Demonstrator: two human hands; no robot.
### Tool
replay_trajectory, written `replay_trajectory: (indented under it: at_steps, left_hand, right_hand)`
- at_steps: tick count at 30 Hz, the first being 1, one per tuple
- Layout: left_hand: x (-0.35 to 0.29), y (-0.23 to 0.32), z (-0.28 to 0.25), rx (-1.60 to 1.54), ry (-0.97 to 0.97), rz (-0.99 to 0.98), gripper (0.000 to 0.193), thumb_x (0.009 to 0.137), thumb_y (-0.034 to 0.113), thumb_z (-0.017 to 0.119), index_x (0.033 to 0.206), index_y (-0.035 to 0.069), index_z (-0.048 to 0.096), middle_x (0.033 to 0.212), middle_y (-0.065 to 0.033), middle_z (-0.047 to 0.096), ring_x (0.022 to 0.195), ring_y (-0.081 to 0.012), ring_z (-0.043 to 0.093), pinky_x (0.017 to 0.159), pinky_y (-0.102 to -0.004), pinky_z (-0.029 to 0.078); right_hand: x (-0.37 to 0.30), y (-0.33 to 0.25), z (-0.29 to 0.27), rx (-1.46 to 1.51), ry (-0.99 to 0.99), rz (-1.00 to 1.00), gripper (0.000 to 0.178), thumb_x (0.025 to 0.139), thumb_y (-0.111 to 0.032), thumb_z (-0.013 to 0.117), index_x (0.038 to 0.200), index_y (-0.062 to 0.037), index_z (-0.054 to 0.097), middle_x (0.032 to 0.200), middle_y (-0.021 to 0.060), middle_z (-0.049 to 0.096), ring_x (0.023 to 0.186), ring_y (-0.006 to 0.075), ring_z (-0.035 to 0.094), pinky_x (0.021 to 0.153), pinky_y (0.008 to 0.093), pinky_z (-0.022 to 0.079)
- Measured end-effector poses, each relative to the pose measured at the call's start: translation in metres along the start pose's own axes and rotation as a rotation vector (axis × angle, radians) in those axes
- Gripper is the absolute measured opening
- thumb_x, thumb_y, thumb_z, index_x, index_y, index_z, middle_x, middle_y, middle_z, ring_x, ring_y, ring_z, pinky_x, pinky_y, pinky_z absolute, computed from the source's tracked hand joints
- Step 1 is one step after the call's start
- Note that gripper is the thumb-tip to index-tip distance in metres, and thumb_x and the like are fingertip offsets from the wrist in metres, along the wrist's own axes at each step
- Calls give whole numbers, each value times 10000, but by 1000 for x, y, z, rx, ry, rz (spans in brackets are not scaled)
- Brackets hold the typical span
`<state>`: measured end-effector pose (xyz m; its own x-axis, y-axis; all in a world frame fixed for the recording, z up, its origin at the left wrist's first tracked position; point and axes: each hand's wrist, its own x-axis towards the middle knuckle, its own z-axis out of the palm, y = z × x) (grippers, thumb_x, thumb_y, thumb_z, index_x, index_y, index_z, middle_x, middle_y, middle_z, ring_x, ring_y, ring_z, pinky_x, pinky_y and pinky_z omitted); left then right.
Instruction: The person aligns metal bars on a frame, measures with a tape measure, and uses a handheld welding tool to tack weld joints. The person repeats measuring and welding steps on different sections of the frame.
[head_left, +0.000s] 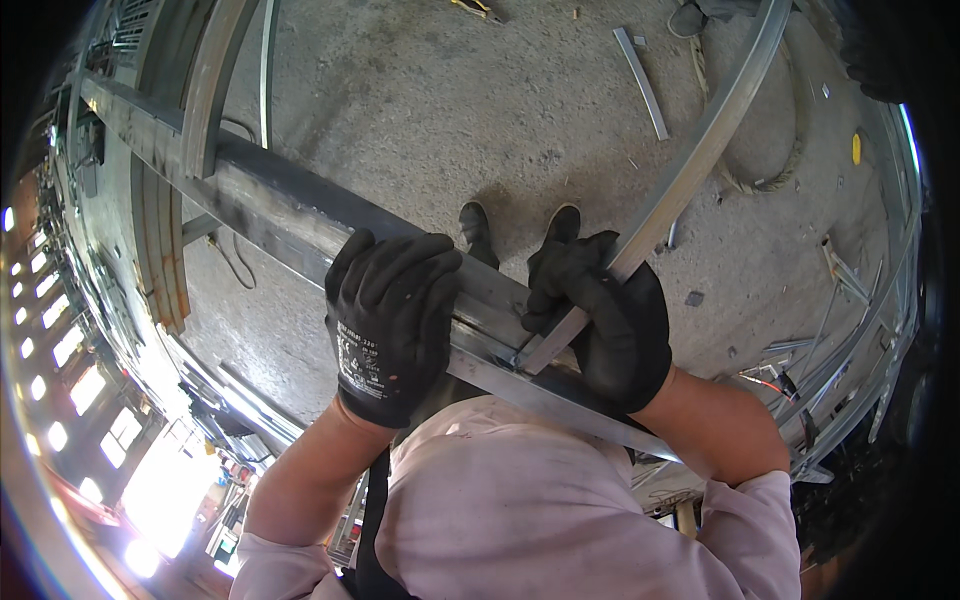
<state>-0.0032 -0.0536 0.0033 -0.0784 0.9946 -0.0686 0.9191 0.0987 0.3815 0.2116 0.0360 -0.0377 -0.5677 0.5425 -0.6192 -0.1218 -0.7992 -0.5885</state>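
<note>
My right hand (622,335) grips the bar (695,165), its end by the beam's (280,208) near edge, and might skew if my left hand (390,320), grip unclear, lets the beam roll.

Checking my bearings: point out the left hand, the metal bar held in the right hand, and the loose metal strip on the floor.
Left hand (393,318), head view: its gloved back.
Metal bar (701,158), head view: stretch beyond the right hand (622,335).
Loose metal strip (641,84), head view: middle of its length.
</note>
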Motion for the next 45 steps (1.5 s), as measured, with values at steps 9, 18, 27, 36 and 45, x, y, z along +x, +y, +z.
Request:
replay_trajectory:
  at_steps: [9, 18, 27, 36, 45]
  left_hand:
    - [0, 0, 1, -19, 24, -11, 160, 962, 110, 588, 1024, 57, 726, 1179, -85, 752, 1190, -278, 671, 1188, -533, 380]
    - [1, 1, 0, -23, 12, -30, 156, 955, 118, 596, 996, 60, 735, 1168, -81, 759, 1182, -282, 675, 1185, -536, 383]
    - [0, 0, 2, -12, 16, -10, 162, 946, 105, 595, 1011, 50, 732, 1172, -86, 757, 1183, -287, 672, 1187, -539, 381]
    - [2, 0, 2, -19, 63, -10, 179, 891, 141, 683, 1030, 78, 775, 1162, -46, 764, 1124, -247, 697, 1142, -500, 413]
    - [1, -1, 2, 15, 47, 5, 201, 877, 140, 672, 1037, 78, 776, 1168, -46, 764, 1132, -244, 694, 1142, -505, 415]
  right_hand:
    - [3, -1, 0, -68, -28, -52, 162, 1038, -99, 600, 1001, 23, 700, 849, 105, 733, 781, 180, 728, 756, 330, 581]
    - [3, -1, 0, -34, -26, -16, 198, 1046, -128, 623, 1081, 31, 735, 846, 99, 729, 780, 169, 722, 751, 319, 574]
    - [1, -2, 1, -25, -23, -25, 221, 1056, -139, 617, 1108, 42, 733, 849, 101, 725, 783, 169, 724, 752, 313, 574]
    - [3, 0, -1, -44, -34, -25, 220, 1057, -148, 612, 1091, 35, 731, 841, 100, 729, 781, 168, 724, 748, 315, 576]
    - [1, 0, 0, -46, -20, -23, 198, 1050, -136, 605, 1056, 31, 713, 827, 108, 729, 781, 180, 725, 751, 327, 580]
